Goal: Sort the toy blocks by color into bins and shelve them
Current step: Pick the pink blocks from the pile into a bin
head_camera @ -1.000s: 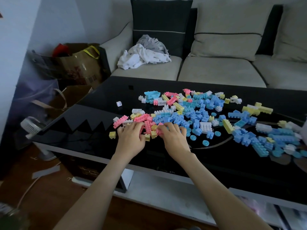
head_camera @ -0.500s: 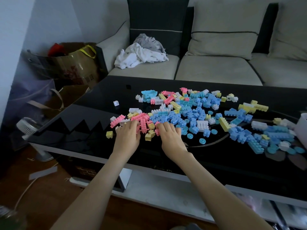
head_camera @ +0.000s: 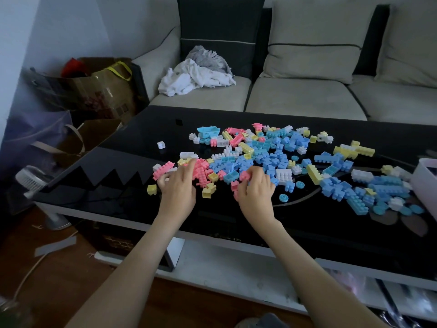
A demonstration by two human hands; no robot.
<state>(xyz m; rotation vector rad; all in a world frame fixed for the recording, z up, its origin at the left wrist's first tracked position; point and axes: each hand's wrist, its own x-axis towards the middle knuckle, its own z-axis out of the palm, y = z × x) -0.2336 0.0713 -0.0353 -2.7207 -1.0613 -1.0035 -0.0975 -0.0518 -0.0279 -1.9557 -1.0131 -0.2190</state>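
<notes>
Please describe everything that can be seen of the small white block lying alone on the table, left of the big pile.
The small white block is a tiny, roughly cubic piece, apparently glossy plastic, with a faint bluish tint. It rests alone on the glossy black table, apart from the pile of blocks to its right. Only the tabletop touches it; the left hand and right hand work nearer the viewer. Its studs are too small to discern.

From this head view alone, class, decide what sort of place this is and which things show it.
Most likely a home living room: a light fabric sofa with cushions stands behind a low glossy black coffee table strewn with toy blocks, and crumpled laundry lies on the sofa seat.
</notes>
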